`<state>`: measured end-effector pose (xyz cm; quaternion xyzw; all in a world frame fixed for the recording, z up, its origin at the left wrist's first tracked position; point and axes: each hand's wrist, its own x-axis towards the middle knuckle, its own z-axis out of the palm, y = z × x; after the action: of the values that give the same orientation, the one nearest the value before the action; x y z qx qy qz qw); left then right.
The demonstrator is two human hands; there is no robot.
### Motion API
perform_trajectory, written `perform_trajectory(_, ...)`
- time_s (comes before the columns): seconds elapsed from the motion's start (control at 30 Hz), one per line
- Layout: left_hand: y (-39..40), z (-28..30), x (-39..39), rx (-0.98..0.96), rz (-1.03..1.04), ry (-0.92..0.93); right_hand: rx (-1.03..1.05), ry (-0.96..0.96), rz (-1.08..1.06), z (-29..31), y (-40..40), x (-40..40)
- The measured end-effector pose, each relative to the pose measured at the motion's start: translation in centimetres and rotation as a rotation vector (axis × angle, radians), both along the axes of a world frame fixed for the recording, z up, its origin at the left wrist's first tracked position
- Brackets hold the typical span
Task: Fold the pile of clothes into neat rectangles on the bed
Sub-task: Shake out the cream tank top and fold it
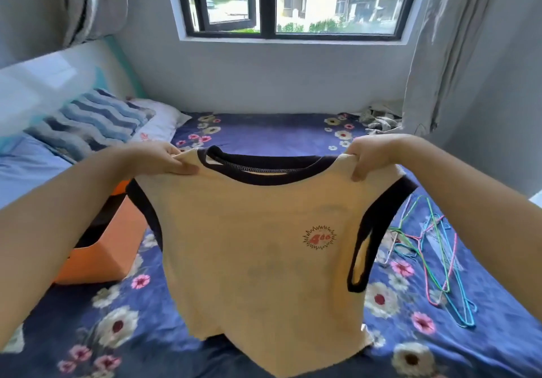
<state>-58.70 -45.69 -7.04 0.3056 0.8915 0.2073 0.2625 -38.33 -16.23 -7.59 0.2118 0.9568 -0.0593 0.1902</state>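
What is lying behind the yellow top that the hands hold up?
Behind the yellow top shows floral bedsheet, an orange box at its left; what the cloth covers stays hidden.

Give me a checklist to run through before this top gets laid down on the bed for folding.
1. Left hand grips one shoulder of the cream top: ok.
2. Right hand grips the other shoulder: ok.
3. Top hangs spread, not twisted: ok.
4. Top is right side out, red logo showing: ok.
5. Landing spot on the floral bedsheet free of the wire hangers and orange box: cannot tell; the top hides it.
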Motion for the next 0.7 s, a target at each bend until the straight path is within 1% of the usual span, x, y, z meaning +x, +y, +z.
perform_trajectory(0.1, 2.1, -1.3, -3.5, 0.032, 0.101, 0.126, 0.251, 0.105, 0.034, -2.1, 3.3, -3.7)
perform_trajectory(0.13, 2.7, -1.7, -4.5, 0.031, 0.119, 0.189, 0.304, 0.128, 0.037, -2.7, 4.2, -4.5)
perform_trajectory(0.27, 6.8, -4.5, -10.2, -0.018, 0.154, 0.29, 0.389, 0.184, 0.041, -6.2, 9.4, -9.6)
perform_trajectory(0.37, 11.1, -7.1, -14.4, -0.121, 0.136, 0.388, 0.411, 0.174, 0.07, -10.0, 13.1, -14.1)
perform_trajectory(0.43, 13.4, -8.9, -16.5, -0.185, 0.111, 0.441, 0.401, 0.213, 0.068, -12.2, 15.1, -16.2)
perform_trajectory(0.53, 16.2, -13.0, -19.9, -0.19, 0.139, 0.387, 0.365, 0.233, 0.039, -15.1, 17.3, -18.7)
perform_trajectory(0.6, 18.3, -16.4, -21.8, -0.176, 0.176, 0.357, 0.347, 0.21, 0.022, -17.4, 19.1, -20.3)
perform_trajectory(0.7, 20.5, -20.1, -23.8, -0.14, 0.217, 0.357, 0.246, 0.198, -0.037, -20.0, 21.2, -22.2)
